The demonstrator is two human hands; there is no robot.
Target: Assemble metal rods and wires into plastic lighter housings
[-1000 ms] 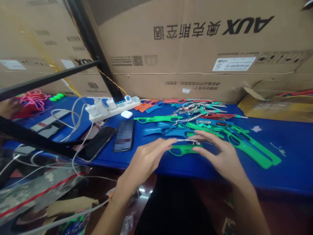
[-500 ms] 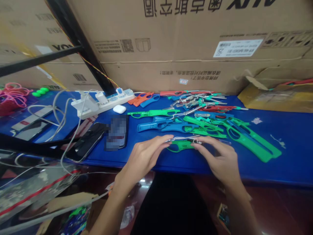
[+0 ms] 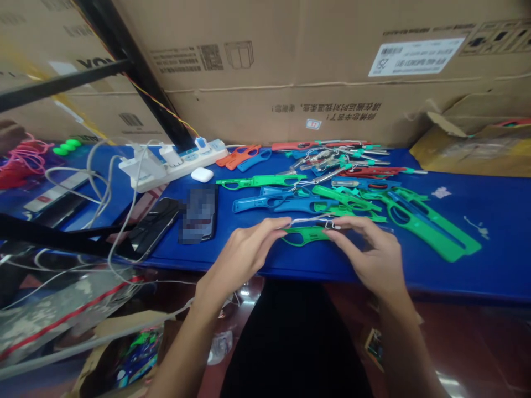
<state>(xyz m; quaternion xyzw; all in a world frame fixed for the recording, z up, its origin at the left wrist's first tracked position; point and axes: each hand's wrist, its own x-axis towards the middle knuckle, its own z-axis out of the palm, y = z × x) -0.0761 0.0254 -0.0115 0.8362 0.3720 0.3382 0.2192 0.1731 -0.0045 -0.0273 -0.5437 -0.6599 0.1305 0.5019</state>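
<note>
Both my hands hold a small green plastic handle piece (image 3: 305, 235) with a thin metal wire spring (image 3: 311, 221) along its top, just above the front of the blue table (image 3: 477, 265). My left hand (image 3: 244, 251) pinches its left end with fingers closed. My right hand (image 3: 369, 254) pinches the right end near the wire loop. Behind them lies a heap of green, blue, red and orange plastic handle pieces (image 3: 332, 188) with metal parts.
Two phones (image 3: 198, 214) lie left of my hands, beside a white power strip (image 3: 170, 163) with chargers, cables and a white earbud case (image 3: 202, 174). Large cardboard boxes (image 3: 290, 66) wall the back. A black metal frame (image 3: 124, 55) crosses the left. An open carton (image 3: 468, 149) sits right.
The view has tilted downward and shifted a little. Both hands have stayed on the green piece and drawn slightly closer together around it.
</note>
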